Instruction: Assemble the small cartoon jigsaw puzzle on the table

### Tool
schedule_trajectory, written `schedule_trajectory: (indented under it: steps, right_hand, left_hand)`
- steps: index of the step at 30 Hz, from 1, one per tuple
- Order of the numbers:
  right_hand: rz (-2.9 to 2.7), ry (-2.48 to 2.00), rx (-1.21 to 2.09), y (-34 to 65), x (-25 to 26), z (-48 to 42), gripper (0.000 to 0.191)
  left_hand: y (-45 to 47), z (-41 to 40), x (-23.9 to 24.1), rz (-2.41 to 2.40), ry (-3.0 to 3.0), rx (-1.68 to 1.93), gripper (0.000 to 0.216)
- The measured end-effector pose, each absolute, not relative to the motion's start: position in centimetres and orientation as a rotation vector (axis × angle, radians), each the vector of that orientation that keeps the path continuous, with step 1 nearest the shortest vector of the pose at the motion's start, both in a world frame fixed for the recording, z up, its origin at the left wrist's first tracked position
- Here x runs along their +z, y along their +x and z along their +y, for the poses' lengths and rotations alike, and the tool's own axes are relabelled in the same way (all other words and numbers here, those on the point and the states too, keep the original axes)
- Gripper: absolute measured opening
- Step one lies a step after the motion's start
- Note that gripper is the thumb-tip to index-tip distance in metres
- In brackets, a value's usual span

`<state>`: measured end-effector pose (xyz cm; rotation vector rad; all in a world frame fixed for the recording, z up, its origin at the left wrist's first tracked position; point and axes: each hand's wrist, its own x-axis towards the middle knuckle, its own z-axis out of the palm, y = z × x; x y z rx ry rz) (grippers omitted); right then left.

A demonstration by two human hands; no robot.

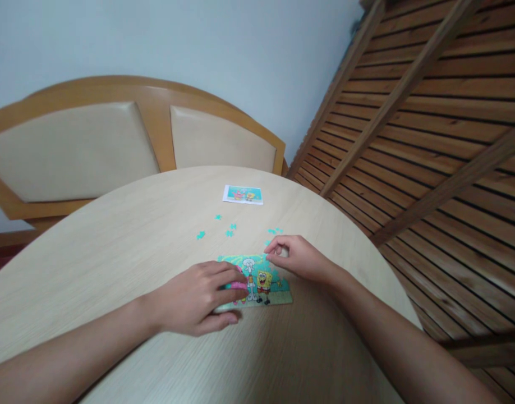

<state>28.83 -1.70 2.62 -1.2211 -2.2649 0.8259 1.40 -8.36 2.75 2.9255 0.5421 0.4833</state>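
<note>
A small cartoon jigsaw puzzle (pixel 261 278) lies flat on the round wooden table (pixel 127 241), mostly put together. My left hand (pixel 196 297) rests on the puzzle's left part, fingers stretched across it and thumb against its near edge. My right hand (pixel 297 257) sits at the puzzle's upper right corner, fingertips pinched together there; what they hold is too small to make out. Several loose teal puzzle pieces (pixel 230 230) lie scattered just beyond the puzzle.
A small reference picture card (pixel 243 194) lies farther back on the table. Behind the table stands a wooden bench with padded cream backrests (pixel 72 148). A slatted wooden frame (pixel 430 112) leans along the right, close to the table's edge.
</note>
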Motion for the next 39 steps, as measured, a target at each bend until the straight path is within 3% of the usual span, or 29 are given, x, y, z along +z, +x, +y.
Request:
schedule_trajectory:
  steps: [9,22,39]
  right_hand:
    - [-2.377,-1.131,0.630,28.8,2.7,-1.6,0.006]
    - [-2.225,-1.352,0.207,31.8,-0.1,2.0,0.029]
    - [-2.244,-1.424,0.390,32.2,1.5,1.1,0.012]
  left_hand:
    - [1.5,-8.4,2.7,0.559,2.924,0.470,0.037]
    - [1.5,-8.4,2.8,0.555,2.908,0.499,0.035]
    - [1.5,-8.4,2.8,0.541,2.925,0.508,0.033]
